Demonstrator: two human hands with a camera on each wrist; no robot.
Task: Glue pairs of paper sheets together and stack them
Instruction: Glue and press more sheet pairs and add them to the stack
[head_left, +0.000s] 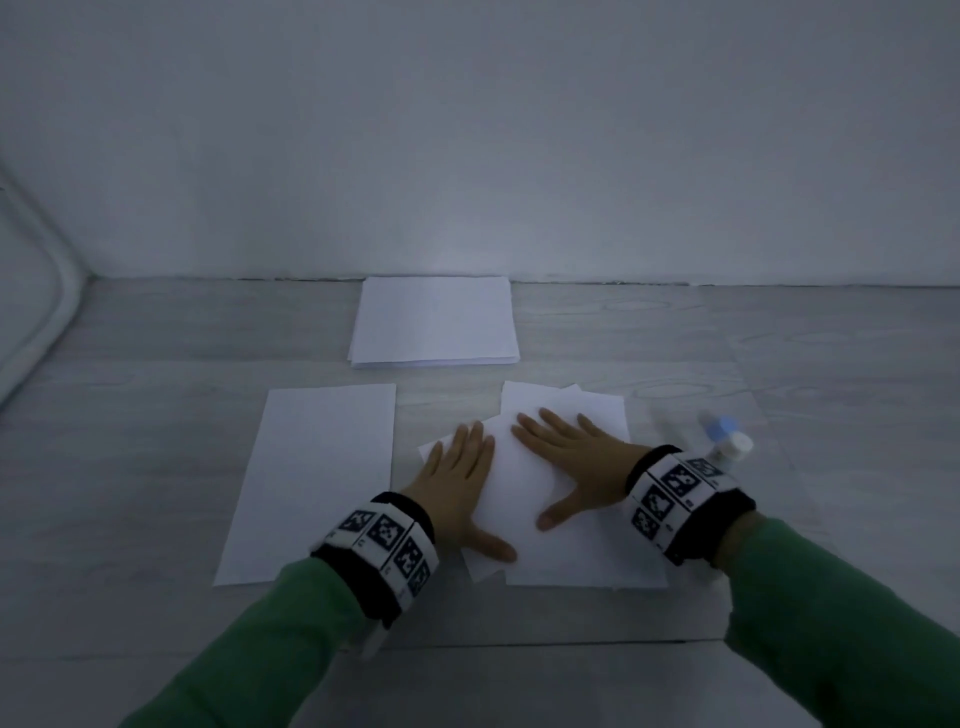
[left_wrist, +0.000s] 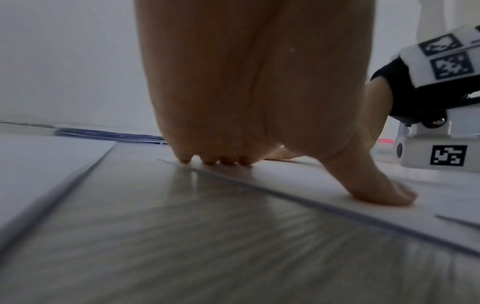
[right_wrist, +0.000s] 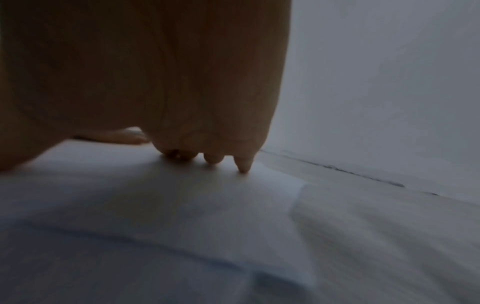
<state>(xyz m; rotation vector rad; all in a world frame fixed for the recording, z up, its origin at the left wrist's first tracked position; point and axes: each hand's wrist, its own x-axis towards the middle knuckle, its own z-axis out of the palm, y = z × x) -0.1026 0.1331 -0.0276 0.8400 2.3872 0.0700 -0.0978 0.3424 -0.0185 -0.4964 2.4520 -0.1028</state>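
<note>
Gray table (head_left: 156, 415) holds white paper. Left hand (head_left: 457, 483) and right hand (head_left: 566, 462) press flat, fingers straight, on the crooked top sheet (head_left: 519, 499). Only the head view shows the glue bottles (head_left: 724, 439). No words readable.

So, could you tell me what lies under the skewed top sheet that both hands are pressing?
Under the skewed top sheet, pressed by the left hand and right hand, more white sheets peek out at its edges. How many there are, and any glue between them, is covered.
</note>
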